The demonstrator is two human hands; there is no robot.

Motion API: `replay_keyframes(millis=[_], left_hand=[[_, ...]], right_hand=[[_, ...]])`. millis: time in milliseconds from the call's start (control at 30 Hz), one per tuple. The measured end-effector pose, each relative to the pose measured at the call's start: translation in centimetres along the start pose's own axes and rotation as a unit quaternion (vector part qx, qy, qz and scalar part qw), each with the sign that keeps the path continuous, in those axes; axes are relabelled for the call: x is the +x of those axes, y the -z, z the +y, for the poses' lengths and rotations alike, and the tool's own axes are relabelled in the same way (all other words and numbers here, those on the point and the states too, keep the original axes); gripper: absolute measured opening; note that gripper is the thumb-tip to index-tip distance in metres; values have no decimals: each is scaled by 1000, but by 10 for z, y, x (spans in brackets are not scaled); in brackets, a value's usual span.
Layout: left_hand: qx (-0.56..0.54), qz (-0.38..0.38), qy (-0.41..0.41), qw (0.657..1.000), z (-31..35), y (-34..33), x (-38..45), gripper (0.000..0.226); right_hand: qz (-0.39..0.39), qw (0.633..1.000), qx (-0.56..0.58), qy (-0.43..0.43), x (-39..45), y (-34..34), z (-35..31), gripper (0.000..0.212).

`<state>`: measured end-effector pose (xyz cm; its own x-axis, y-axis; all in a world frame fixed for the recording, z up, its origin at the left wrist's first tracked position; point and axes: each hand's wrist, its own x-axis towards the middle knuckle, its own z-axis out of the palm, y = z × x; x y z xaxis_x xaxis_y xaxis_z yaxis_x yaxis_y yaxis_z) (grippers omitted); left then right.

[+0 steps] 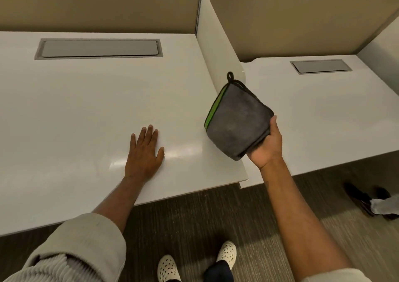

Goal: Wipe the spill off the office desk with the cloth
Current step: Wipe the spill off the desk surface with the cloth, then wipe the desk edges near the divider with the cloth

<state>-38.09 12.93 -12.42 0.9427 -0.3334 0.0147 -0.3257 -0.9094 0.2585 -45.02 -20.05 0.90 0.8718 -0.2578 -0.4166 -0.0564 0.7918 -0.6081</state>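
On the white surface (86, 109), the left hand (144, 152) lies flat, fingers straight. Right of it, off the edge, the right hand (266, 145) grips the folded grey cloth (237, 119) aloft. No spill shows; wiping may miss it.

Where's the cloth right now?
The folded grey cloth is held up in the right hand, above the desk's right corner by the white divider.

left hand (144, 152) – flat, fingers straight | right hand (266, 146) – raised, gripping
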Motion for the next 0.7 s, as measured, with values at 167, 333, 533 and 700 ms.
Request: replay_keyframes(millis=[167,333,533,700], left_hand=[[-7,1,-5,1000,-2,-1,1,73],[7,-12,-6,1000,-5,-2,0,74],[17,-21,22,999,5,0,6,84],[-21,11,-2,1000,85,-1,27,78]], right_hand=[[12,999,-21,25,3,-5,-3,55],[20,999,-32,2,5,12,-21,49],[-37,996,-74,-28,13,52,-86,29],[-51,987,-147,-49,28,71,-138,25]])
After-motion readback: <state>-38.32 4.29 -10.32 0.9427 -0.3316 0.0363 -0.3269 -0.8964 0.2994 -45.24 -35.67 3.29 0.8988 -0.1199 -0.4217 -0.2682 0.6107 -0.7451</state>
